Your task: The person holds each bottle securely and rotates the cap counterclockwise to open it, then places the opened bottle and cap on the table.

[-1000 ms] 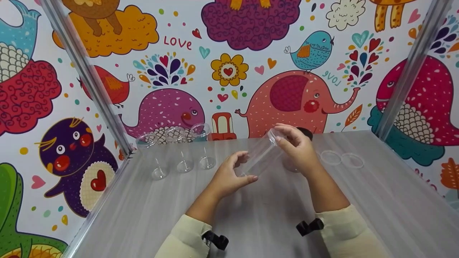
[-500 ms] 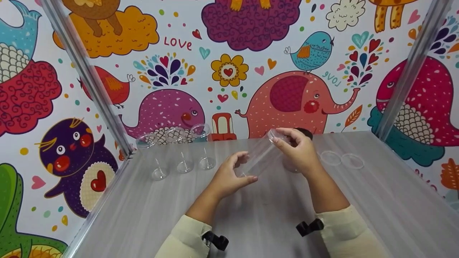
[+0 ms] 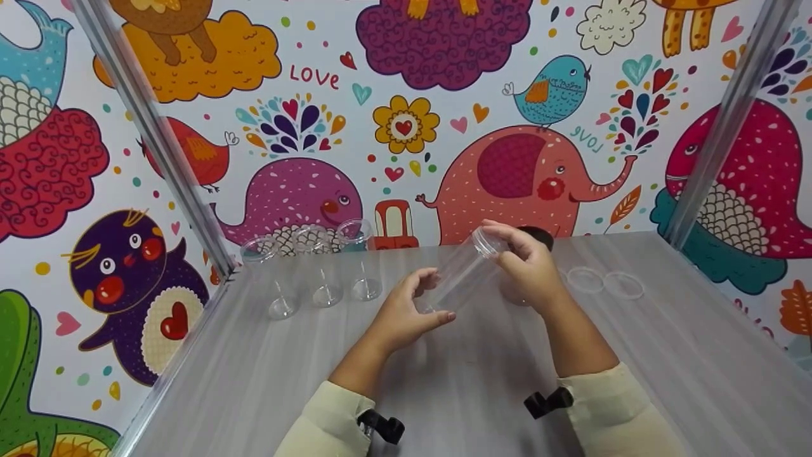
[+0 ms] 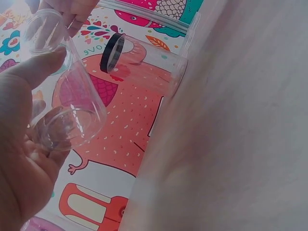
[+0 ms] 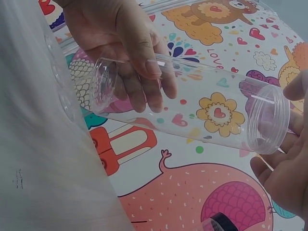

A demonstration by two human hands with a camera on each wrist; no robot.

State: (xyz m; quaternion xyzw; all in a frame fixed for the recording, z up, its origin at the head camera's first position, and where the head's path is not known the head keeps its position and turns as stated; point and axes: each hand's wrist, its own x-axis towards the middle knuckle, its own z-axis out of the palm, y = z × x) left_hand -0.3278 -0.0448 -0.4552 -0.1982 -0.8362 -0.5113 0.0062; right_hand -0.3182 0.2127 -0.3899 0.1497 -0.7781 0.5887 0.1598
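A clear cylindrical plastic jar is held tilted above the table, its ridged end up and to the right. My left hand grips its lower end, with the thumb on the near side and fingers behind, as the left wrist view also shows. Thumb and fingers of my right hand hold the ridged end. I cannot tell whether a clear lid sits on that end. Behind the right hand stands another clear jar with a black lid, partly hidden in the head view.
Three clear jars stand upright in a row at the back left of the grey table. Two clear round rings or lids lie flat at the right, with part of another beside my right hand. A cartoon-printed wall closes off the back.
My right hand's fingers and thumb shift around the jar's ridged end, back and then forward over it. The left hand and the jar's tilt stay nearly the same.
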